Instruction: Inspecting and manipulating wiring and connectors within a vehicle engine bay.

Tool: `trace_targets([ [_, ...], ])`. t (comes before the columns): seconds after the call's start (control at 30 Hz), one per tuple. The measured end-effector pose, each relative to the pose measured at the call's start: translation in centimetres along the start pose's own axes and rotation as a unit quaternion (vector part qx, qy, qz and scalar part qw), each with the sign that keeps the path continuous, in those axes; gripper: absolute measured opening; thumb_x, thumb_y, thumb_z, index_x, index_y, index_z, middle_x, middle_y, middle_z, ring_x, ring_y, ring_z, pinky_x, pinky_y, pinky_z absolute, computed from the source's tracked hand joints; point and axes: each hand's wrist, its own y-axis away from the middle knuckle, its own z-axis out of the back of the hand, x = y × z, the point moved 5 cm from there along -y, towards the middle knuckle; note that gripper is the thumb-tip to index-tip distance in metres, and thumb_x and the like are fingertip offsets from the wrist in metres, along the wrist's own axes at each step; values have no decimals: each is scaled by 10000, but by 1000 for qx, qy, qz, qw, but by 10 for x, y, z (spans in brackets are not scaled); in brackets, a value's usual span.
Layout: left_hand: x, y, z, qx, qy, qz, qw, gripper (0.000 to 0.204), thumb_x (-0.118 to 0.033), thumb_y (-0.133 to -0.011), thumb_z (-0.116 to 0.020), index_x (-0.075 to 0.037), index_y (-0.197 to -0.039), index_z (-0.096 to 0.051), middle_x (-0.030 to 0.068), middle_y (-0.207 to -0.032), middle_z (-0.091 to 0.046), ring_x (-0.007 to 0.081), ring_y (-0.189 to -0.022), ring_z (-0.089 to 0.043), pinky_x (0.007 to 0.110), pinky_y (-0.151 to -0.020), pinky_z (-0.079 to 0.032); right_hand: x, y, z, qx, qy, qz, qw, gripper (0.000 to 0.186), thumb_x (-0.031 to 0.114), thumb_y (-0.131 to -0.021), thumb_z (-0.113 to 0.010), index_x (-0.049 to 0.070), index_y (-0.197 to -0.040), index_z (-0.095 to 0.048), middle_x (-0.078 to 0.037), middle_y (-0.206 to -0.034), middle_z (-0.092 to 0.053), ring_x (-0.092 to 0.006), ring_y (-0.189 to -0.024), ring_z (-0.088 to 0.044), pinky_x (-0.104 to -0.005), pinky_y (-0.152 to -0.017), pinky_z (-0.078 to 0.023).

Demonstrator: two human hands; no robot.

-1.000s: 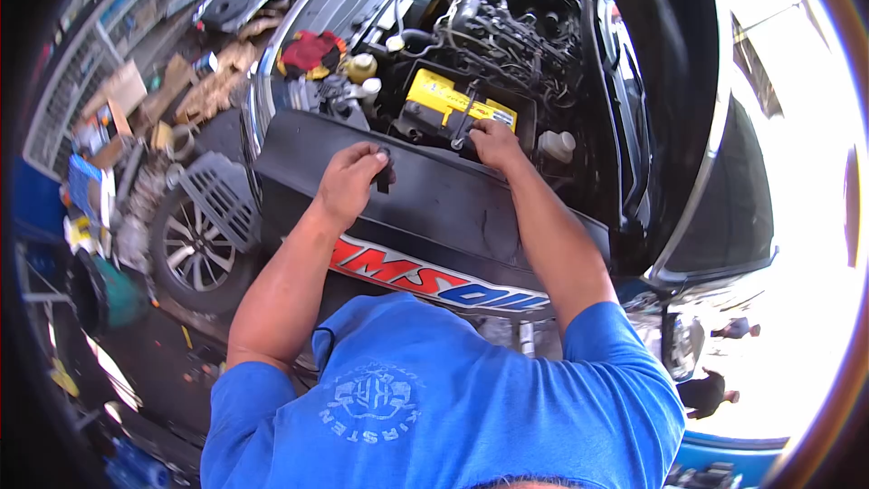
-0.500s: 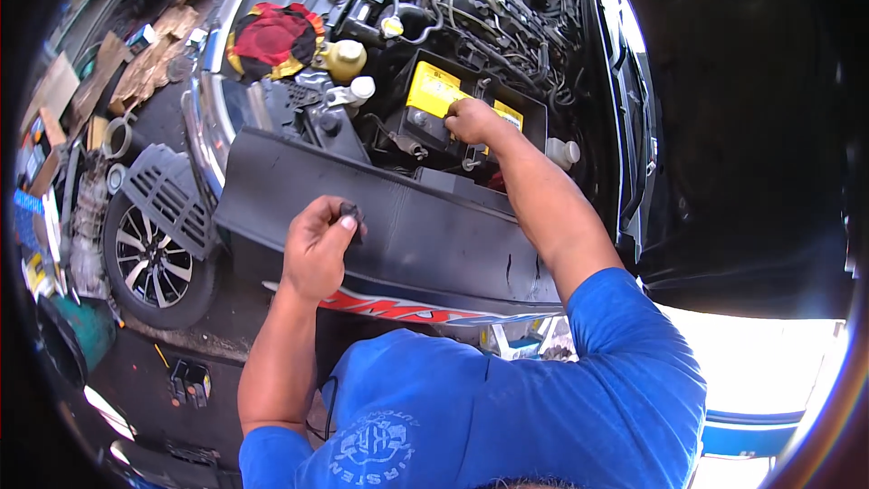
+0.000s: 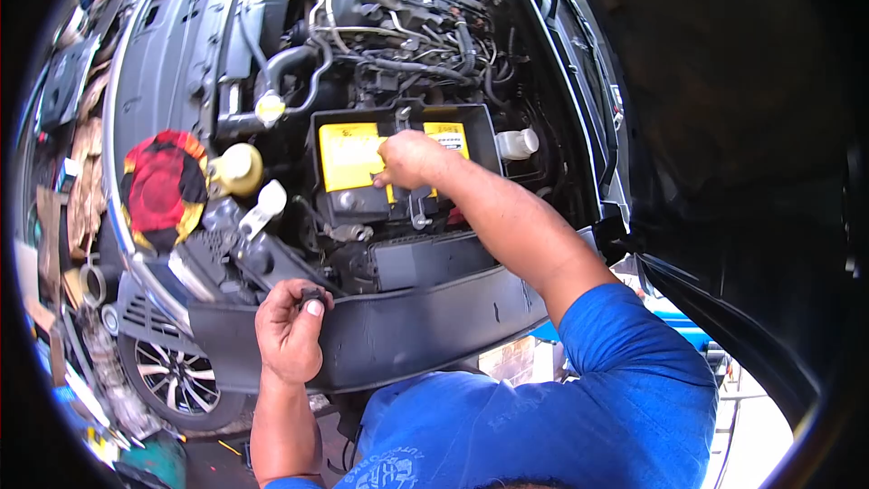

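1. The right hand (image 3: pixel 409 159) reaches into the engine bay, fingers curled together and resting on top of one car battery (image 3: pixel 362 156) with a yellow label; whether it grips anything there cannot be told.
2. The battery sits in one black tray directly under that hand, its yellow top showing on both sides of the knuckles.
3. Just beside the right hand, toward the person's right, stands one small white cap (image 3: pixel 519 143).
4. The left hand (image 3: pixel 290 330) lies nearer the body, on the dark front panel (image 3: pixel 425 326) of the car, well apart from the right hand.
5. Its thumb and fingers are pinched shut on one small black part (image 3: pixel 312 293), held at the fingertips.
6. Beyond the left hand, farther into the bay, are two reservoir caps: one round yellow cap (image 3: pixel 238 167) and one smaller pale yellow cap (image 3: pixel 270 109) past it.
7. One white handle-shaped piece (image 3: pixel 262 208) lies between the yellow cap and the left hand.
8. To the left of those caps, one red, yellow and black cloth (image 3: pixel 163 188) rests bunched on the bay's edge.
9. Below and to the left of the left hand, one car wheel (image 3: pixel 176 376) with a spoked rim shows on the ground.
10. Both forearms come out of blue sleeves (image 3: pixel 634 371).
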Motion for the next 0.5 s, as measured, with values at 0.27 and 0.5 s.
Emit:
trace_targets([
  [0.27, 0, -83, -31, 58, -95, 59, 992, 126, -111, -897, -604, -9, -960, -563, 50, -886, -618, 123, -808, -569, 266, -767, -457, -18, 13, -14, -65, -182, 41, 980, 318, 299, -885, -586, 12, -967, -696, -216, -993, -690, -385, -981, -653, -481, -868, -515],
  [0.5, 24, -171, -96, 83, -139, 94, 982, 194, -48, -920, -564, 38, -1094, -561, 22, -918, -604, 75, -819, -532, 219, -740, -438, -52, 47, 15, -218, -555, 142, 790, 231, 148, -852, -714, -19, -989, -632, -121, -919, -635, -203, -829, -640, -315, -731, -520],
])
